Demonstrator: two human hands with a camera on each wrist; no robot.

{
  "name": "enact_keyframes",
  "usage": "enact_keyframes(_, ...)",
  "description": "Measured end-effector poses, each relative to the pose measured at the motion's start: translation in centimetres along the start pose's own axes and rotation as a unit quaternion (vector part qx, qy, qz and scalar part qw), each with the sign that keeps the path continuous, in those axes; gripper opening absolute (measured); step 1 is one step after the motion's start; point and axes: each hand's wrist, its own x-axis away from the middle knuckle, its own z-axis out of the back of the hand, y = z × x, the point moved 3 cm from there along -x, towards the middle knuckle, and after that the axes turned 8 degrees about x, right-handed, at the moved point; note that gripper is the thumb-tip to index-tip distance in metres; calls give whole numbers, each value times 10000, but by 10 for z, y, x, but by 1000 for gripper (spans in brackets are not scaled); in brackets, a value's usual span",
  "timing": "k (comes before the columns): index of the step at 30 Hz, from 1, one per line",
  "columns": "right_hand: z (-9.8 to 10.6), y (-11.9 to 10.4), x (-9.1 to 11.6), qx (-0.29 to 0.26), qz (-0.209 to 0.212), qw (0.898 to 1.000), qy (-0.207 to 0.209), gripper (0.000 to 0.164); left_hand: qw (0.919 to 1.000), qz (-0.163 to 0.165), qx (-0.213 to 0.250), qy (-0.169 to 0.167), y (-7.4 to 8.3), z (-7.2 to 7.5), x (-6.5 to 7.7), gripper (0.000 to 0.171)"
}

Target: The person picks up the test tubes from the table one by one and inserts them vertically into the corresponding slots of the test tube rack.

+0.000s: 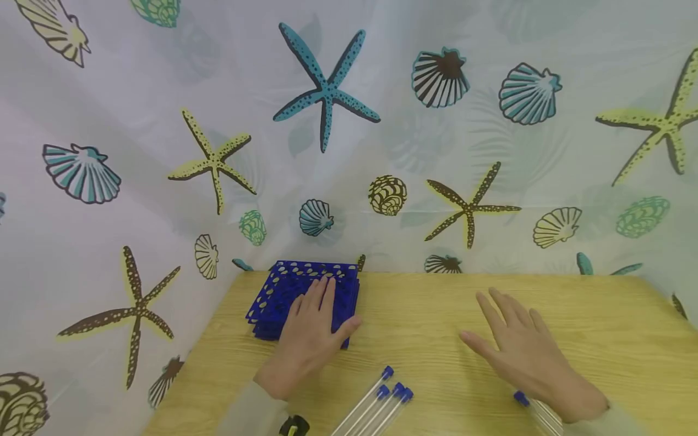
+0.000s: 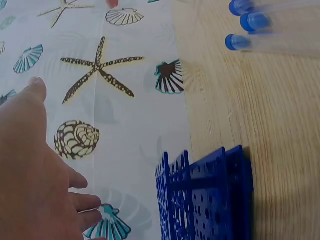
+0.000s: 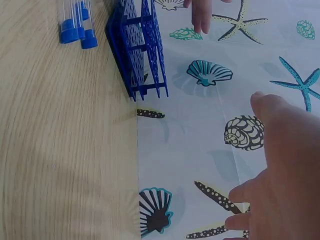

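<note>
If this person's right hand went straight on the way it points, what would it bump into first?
Probably the seashell-print cloth beyond the tabletop; nothing shows standing between it and the right hand. How far off it hangs is hard to judge.

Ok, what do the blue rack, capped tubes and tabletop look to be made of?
Rack: probably hard plastic, smooth; thin, evenly blue panels full of holes.
Tubes: clear, smooth plastic or glass, can't tell which; see-through walls with pale streaks.
Tabletop: wood or wood-look laminate, seemingly low sheen; fine grain lines.
</note>
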Motion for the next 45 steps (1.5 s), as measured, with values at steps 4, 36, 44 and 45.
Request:
enact_keyframes(4,-4,-12,-8,-259,-2,9996,133,74,9996,148,215,119,-12,7,1,86)
enact_keyframes(36,-72,-135,-74,-2978,214,9538,-339,37,9804,1058,882,1406,-115,27,0,31)
enact_keyframes(44,-91,-163,-91,-3260,234,9431,-612,33,9785,1290,828,1383,-128,24,4,31)
enact_keyframes(45,-93,-166,-92,-3277,223,9425,-621,33,9781,1345,854,1337,-130,23,4,30)
